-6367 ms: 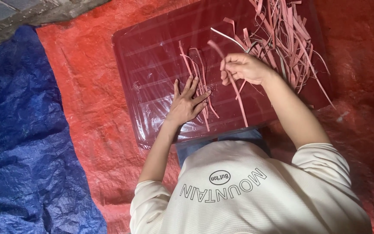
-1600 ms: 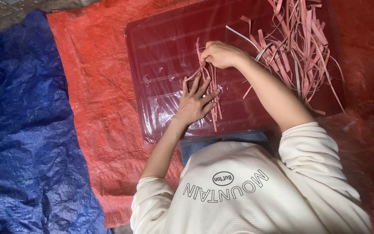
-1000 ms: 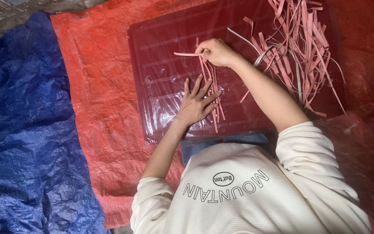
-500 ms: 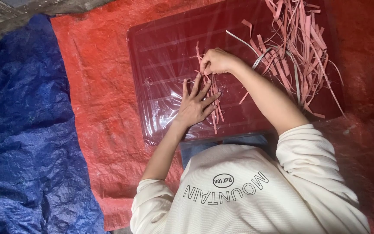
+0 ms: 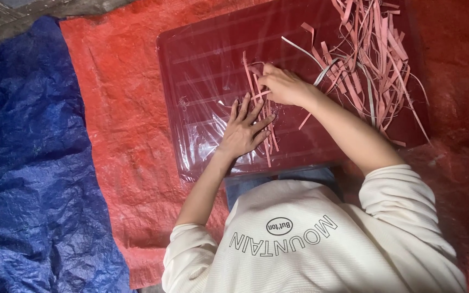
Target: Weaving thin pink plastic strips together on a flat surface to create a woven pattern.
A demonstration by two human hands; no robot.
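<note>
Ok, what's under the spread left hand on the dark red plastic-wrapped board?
Under the left hand lie thin pink strips in a small row on the dark red plastic-wrapped board; their lower ends show beside the fingers. The palm covers whatever lies beneath it.

1. A single head-worn camera is looking almost straight down from above the person's shoulders, so the cream long-sleeved ribbed top (image 5: 321, 244) is filling the lower edge of the frame.
2. It is facing forward and down onto the dark red plastic-wrapped flat board (image 5: 213, 76), which is lying near, within arm's reach.
3. It is taking in the orange-red woven tarpaulin (image 5: 120, 125) under the board and the crumpled blue tarpaulin (image 5: 28, 163) along the left side.
4. No second view is sharing this scene.
</note>
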